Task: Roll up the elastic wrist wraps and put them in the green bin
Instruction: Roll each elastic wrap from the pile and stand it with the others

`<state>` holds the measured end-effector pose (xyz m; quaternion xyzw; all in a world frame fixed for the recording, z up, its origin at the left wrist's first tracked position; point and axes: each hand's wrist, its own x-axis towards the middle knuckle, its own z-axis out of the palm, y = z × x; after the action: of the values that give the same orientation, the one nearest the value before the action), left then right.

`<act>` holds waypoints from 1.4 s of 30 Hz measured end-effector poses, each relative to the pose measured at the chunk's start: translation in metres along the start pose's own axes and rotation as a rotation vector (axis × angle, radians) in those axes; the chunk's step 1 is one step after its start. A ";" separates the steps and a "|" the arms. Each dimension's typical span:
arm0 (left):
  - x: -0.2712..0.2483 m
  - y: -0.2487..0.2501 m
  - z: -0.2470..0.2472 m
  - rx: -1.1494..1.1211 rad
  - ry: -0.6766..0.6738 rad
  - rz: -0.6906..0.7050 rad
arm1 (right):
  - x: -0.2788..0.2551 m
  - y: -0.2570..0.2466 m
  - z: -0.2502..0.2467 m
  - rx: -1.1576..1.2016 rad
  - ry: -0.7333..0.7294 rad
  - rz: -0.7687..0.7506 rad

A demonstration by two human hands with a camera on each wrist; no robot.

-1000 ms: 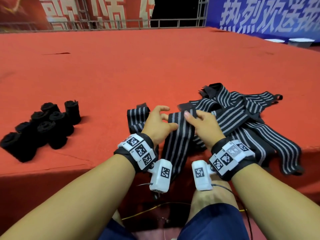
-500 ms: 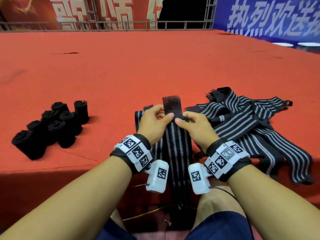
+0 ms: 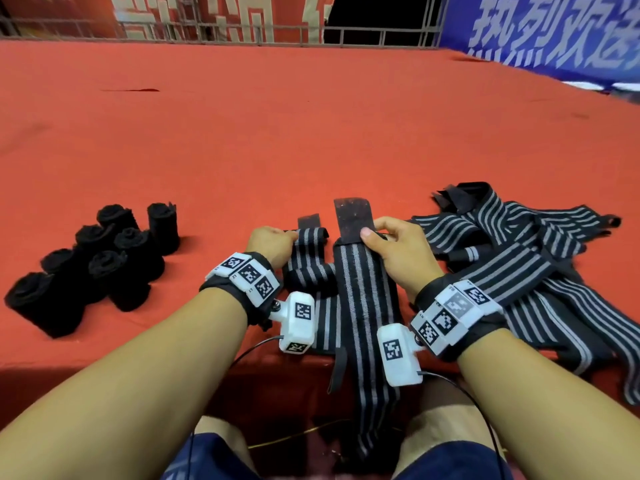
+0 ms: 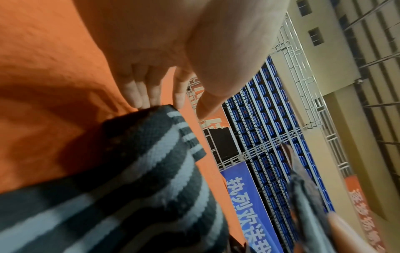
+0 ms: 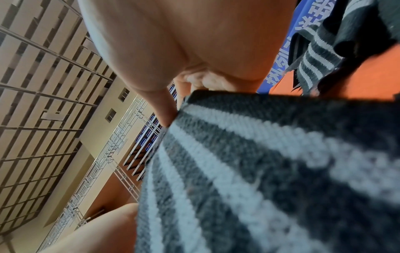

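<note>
— What did you have nearest you, at the bottom of the frame?

— The tail of the centre wrap (image 3: 363, 306), hanging over the platform edge toward my knees. Its striped length ran up the middle to my right hand (image 3: 398, 251).

— And the grip there?

— Clenched on the wrap. My thumb (image 5: 164, 109) lay across its top edge, just below the dark Velcro tab (image 3: 353, 216), with the fingers curled behind it.

— Half a second before, both hands were on that tab. What changed?

— My left hand (image 3: 272, 245) had let go and shifted left, to the folded end of a second wrap (image 3: 308, 268) lying just beside the first. In the left wrist view my fingertips (image 4: 138, 92) touched that end and the thumb stood apart. I couldn't tell whether I was pinching it or only pressing on it.

— What did that mean for the job?

— I judged I was clearing the neighbour aside so the centre wrap could be rolled from the tab end. No roll had been started yet.

— Further back?

— At right centre lay the loose pile (image 3: 519, 258) of unrolled wraps. At left centre the rolled wraps (image 3: 114, 258) stood in a cluster on the red carpet (image 3: 311, 133). Those were rolled but not binned, and no green bin showed in any view.
</note>
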<state>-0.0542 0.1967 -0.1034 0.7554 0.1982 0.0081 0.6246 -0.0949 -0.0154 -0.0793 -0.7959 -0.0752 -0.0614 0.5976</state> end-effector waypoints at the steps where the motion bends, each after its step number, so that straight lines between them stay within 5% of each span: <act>1: 0.005 -0.002 0.001 0.007 0.002 0.000 | 0.003 0.001 0.000 0.000 0.001 -0.001; 7: 0.008 0.002 0.004 -0.052 0.030 -0.060 | 0.012 0.002 0.003 0.014 -0.030 0.034; 12: -0.011 0.021 0.004 -0.143 -0.031 0.054 | 0.017 -0.001 0.008 0.047 -0.040 0.054; 25: -0.085 0.051 -0.010 -0.292 -0.479 0.313 | -0.008 -0.045 0.007 0.269 -0.025 -0.019; 30: -0.112 0.073 -0.019 -0.325 -0.308 0.274 | -0.026 -0.054 0.001 0.210 -0.099 -0.182; 34: -0.123 0.086 -0.024 -0.262 -0.173 0.454 | -0.042 -0.068 -0.002 0.190 -0.161 -0.236; 42: -0.172 0.119 -0.033 -0.199 -0.146 0.694 | -0.067 -0.131 -0.025 0.345 0.021 -0.327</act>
<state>-0.1865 0.1578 0.0565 0.7117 -0.1168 0.1846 0.6676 -0.1860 -0.0067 0.0390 -0.6587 -0.2060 -0.1519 0.7075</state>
